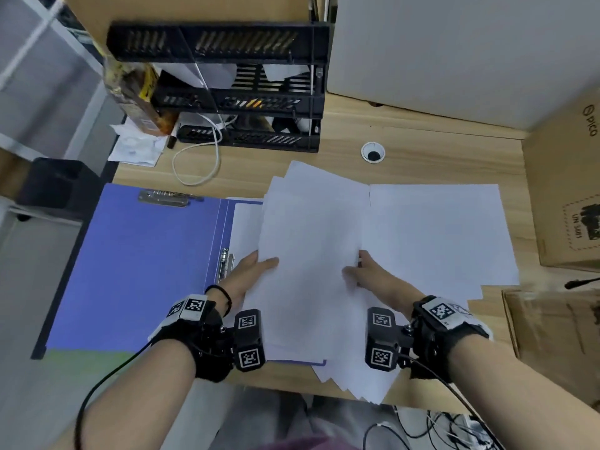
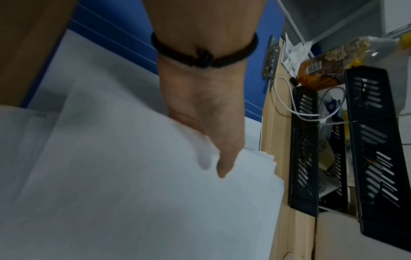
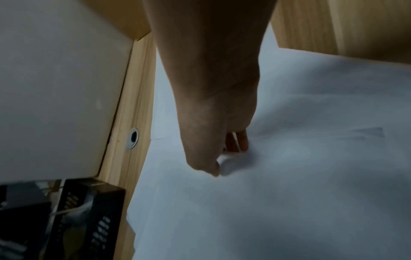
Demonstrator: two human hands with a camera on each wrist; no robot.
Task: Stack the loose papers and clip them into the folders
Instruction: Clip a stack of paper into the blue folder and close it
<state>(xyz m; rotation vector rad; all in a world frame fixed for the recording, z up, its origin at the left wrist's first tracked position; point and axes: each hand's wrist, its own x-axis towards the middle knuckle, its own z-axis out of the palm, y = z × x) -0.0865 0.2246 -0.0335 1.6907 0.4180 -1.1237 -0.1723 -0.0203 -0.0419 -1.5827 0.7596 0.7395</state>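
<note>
An open blue folder (image 1: 139, 261) lies on the left of the desk, with a metal clip (image 1: 164, 198) at its top edge and a second clip (image 1: 225, 264) by the spine. A fanned stack of white papers (image 1: 308, 248) overlaps the folder's right half. My left hand (image 1: 259, 264) grips the stack's left edge, thumb on top and fingers underneath; the left wrist view shows the same hold by the left hand (image 2: 213, 158) on the papers (image 2: 133, 193). My right hand (image 1: 357, 271) pinches the stack's right edge, and the right wrist view has that right hand (image 3: 227, 158) with thumb and fingers closed on a sheet (image 3: 266, 193). More loose sheets (image 1: 438, 235) lie spread to the right.
A black tiered file tray (image 1: 246, 92) stands at the back with a snack bag (image 1: 136, 89) and a white cable (image 1: 201, 157) beside it. A cable hole (image 1: 372, 152) sits behind the papers. Cardboard boxes (image 1: 565, 196) close off the right side. Some sheets overhang the desk's near edge.
</note>
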